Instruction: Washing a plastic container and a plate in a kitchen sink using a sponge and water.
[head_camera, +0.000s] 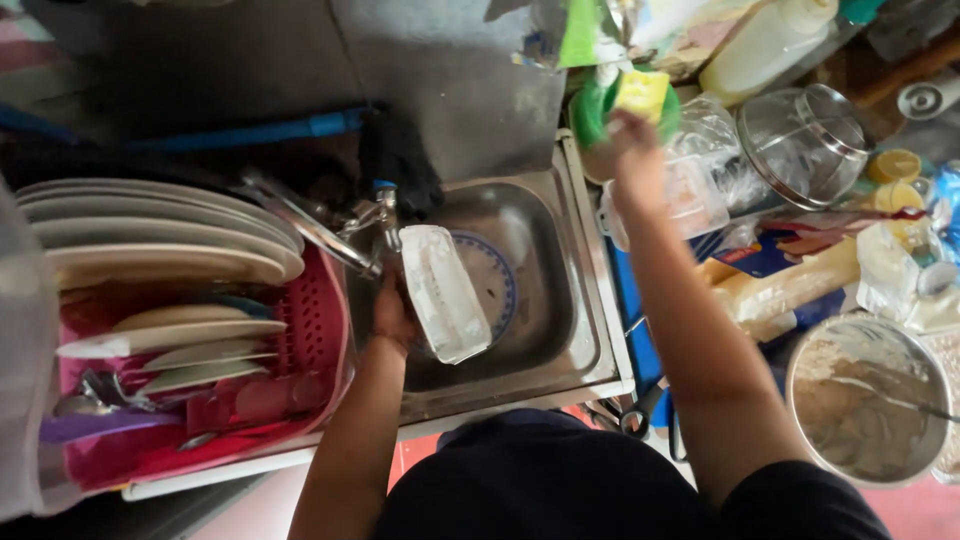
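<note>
— What is being handled at the sink?

— A white rectangular plastic container (443, 292). The left hand (392, 318) has it by the near long edge, fingers wrapped round the rim, and it is tilted on its side over the steel sink (560, 330), just below the tap (375, 222). Under it, lying in the basin, is 1 round plate with a blue pattern (497, 268).

— And the other hand?

— The right hand (632, 148) is stretched up past the sink's far right corner, at a green and yellow sponge (628, 102) sitting on the cluttered counter. The fingers are curled in around it; from where I stand I cannot tell whether they grip it firmly or only press on it.

— What lies around that?

— Just beside the right wrist is a clear plastic tub (690, 198). Further right, a glass bowl (805, 140) is turned up on its side, and behind it stands a pale bottle (765, 42). Near the right elbow is a large metal bowl (868, 400) smeared with pale dough or batter, with a rolling pin (790, 285) between it and the sink.

— And on the left?

— A pink drying rack (310, 330) touches the sink's left side. It holds a row of white plates (165, 235) standing on edge, with some cutlery (95, 392) at the near end. A blue pipe (250, 132) runs along the wall behind.
</note>
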